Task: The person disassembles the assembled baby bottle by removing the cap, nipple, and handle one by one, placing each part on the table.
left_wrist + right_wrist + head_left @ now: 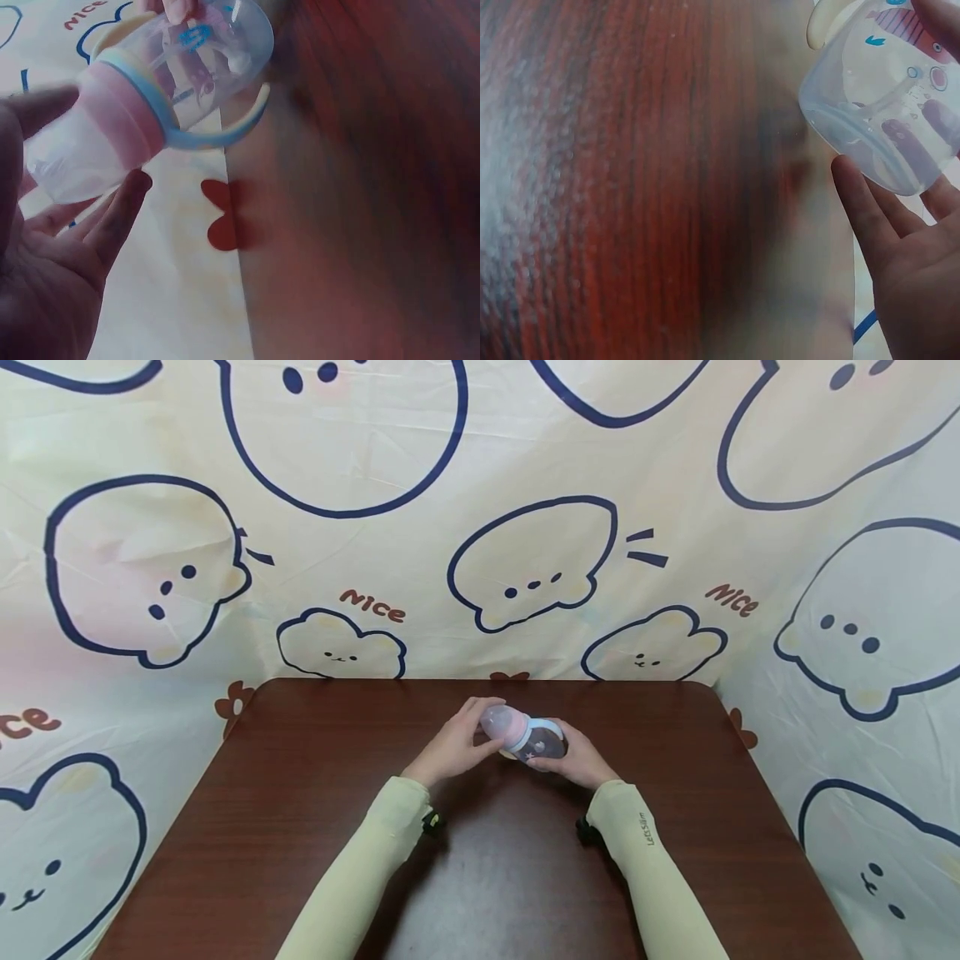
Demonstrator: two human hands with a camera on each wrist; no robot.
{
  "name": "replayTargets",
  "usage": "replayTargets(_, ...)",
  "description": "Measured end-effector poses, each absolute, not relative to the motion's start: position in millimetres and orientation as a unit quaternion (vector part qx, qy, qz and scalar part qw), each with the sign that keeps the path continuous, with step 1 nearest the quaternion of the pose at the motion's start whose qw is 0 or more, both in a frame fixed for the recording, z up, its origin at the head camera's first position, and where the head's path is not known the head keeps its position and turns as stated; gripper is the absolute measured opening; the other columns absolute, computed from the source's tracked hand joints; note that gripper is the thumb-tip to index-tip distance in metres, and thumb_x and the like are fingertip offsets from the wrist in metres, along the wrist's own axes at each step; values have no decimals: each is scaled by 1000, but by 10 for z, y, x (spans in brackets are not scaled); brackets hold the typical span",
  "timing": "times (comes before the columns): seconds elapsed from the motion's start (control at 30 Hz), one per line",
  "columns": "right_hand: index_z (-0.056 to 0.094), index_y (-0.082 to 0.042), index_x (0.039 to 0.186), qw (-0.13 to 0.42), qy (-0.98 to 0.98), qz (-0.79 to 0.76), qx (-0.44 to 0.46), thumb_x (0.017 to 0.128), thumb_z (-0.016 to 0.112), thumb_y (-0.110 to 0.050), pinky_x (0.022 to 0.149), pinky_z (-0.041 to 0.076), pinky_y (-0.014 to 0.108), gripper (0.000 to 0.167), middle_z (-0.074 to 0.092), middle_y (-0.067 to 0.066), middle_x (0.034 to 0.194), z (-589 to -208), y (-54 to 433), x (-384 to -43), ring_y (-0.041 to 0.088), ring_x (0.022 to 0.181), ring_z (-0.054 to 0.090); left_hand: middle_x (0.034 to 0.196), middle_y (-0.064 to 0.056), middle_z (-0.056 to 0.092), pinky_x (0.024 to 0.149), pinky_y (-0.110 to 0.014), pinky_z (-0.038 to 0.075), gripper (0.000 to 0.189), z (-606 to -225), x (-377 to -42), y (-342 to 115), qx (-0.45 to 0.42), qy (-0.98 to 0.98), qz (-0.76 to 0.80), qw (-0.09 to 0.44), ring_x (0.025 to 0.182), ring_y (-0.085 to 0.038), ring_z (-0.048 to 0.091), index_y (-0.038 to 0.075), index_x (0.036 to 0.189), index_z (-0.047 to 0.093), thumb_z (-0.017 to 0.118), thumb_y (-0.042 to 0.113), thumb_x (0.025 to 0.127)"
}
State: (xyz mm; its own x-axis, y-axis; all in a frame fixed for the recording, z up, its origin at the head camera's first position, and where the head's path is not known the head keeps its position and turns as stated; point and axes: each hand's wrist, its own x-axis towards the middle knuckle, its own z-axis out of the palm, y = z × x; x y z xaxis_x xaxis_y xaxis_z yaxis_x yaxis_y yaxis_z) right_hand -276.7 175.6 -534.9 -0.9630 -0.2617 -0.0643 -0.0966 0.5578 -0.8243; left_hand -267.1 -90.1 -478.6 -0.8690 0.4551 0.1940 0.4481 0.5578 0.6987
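A clear baby bottle (542, 743) with a pink collar, a translucent cap and a blue-and-cream handle ring is held tilted above the far part of the table. My left hand (459, 745) grips it at the cap end; in the left wrist view its thumb and fingers lie around the cap and pink collar (120, 116). On the other end, my right hand (579, 758) holds the bottle's clear body (885, 112), which bears printed pictures. One curved handle (225, 135) sticks out from the ring below the collar. The bottle looks see-through, with no liquid visible.
A dark brown wooden table (300, 827) spreads under both arms. Its back edge meets a cream cloth (420, 560) printed with blue-outlined cartoon faces, which also hangs at both sides.
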Motion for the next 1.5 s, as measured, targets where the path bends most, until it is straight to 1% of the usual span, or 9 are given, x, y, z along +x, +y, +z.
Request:
replayTargets(0.13,50,-18,146,91,879,-454,-111,80,90,-41,106,47,51,81,62,6,135,-5345,1758,-2757,27,119,58,148,-4,47,105,-45,54,80,-4764,-2687,-891,291,896,337,2,123,-27,59,23,152,46,86,10,85)
replayTargets(0.2,50,-18,146,91,879,-453,-113,80,90,-41,106,47,52,81,62,7,136,-5341,1762,-2757,27,120,58,149,-4,46,105,-45,54,81,-4747,-2702,-881,308,897,319,0,123,-28,59,24,153,47,87,10,84)
replayTargets(0.27,50,-19,146,90,880,-453,-111,79,90,-42,106,47,52,81,61,6,136,-5339,1767,-2763,27,120,58,148,-3,47,104,-45,54,78,-4734,-2720,-872,307,895,324,4,123,-27,60,26,152,48,87,17,85)
replayTargets(0.4,50,-19,146,88,881,-452,-108,78,91,-43,105,48,51,82,62,6,134,-5341,1776,-2774,27,118,58,142,1,52,104,-45,54,65,-4742,-2758,-865,263,890,372,19,120,-22,58,29,149,51,81,36,91)
replayTargets(0.5,51,-20,145,89,881,-453,-108,78,91,-42,104,48,51,82,62,6,133,-5342,1780,-2781,27,117,58,137,-1,56,102,-46,54,58,-4782,-2772,-848,241,885,398,25,117,-23,58,28,146,53,76,41,94)
replayTargets(0.67,52,-21,145,93,880,-454,-109,78,92,-41,105,48,51,81,62,5,133,-5337,1785,-2792,27,117,58,136,-4,57,101,-50,54,55,-4868,-2772,-787,236,876,419,24,116,-26,58,24,143,52,74,41,96)
replayTargets(0.83,51,-20,145,95,881,-452,-106,78,91,-43,106,47,51,82,61,5,134,-5336,1785,-2787,27,117,57,133,-4,57,101,-53,53,53,-4914,-2776,-757,229,868,440,19,116,-27,58,20,143,53,74,35,97)
replayTargets(1.13,51,-20,145,95,879,-455,-104,78,91,-43,108,46,52,81,61,5,134,-5343,1790,-2778,27,118,57,133,-5,55,105,-52,51,51,-4914,-2768,-753,222,862,453,35,118,-27,55,19,144,51,72,31,99)
replayTargets(1.5,49,-18,148,102,881,-451,-97,78,90,-49,109,45,52,87,59,7,137,-5361,1802,-2781,29,120,55,136,-5,52,106,-51,48,49,-4912,-2760,-726,222,858,462,38,121,-27,54,20,145,49,66,37,102)
